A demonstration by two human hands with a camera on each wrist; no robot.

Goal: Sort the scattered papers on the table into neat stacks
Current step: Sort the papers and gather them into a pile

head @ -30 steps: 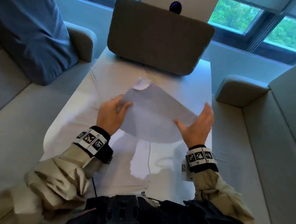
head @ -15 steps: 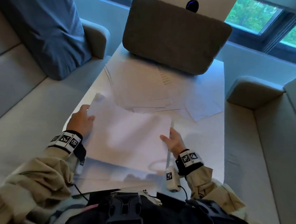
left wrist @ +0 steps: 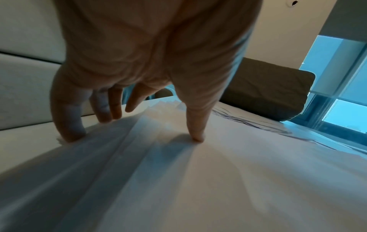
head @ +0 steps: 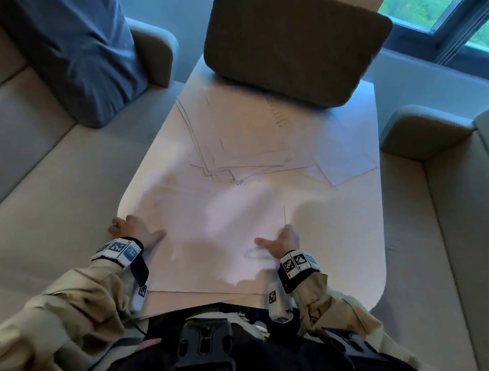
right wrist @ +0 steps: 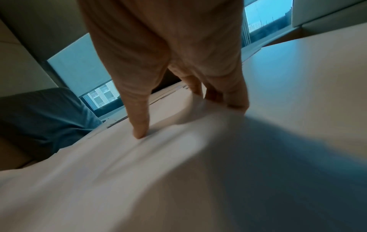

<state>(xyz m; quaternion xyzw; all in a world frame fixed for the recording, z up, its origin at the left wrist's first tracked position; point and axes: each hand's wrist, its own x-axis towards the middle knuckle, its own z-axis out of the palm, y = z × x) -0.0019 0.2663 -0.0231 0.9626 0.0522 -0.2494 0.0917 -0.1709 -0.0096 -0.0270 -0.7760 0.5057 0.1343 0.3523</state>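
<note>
The near stack of papers (head: 211, 231) lies flat on the white surface (head: 356, 235), at the edge closest to the person, its upper sheet slightly rumpled. The left hand (head: 133, 229) presses on the left edge of this stack: in the left wrist view its fingers (left wrist: 67, 122) are spread and almost straight, their tips down at the paper's edge, with the thumb tip planted further in on the sheet. The right hand (head: 281, 239) sits at the right edge of the same stack; in the right wrist view its thumb presses down on the paper while the other fingers (right wrist: 236, 100) reach over the sheet's raised edge, which bulges up beneath them. Neither hand has the paper lifted.

Beyond the near stack, toward the window (head: 427, 1), a second spread of scattered papers (head: 248, 133) lies fanned and overlapping, with some sheets jutting out to the right. Past those, a brown cushion (head: 291, 43) rests on the far end of the surface. Left of the stack runs a beige sofa (head: 48, 176) with a blue cushion (head: 77, 52) leaning on it, and more beige seating (head: 456, 214) stands to the right.
</note>
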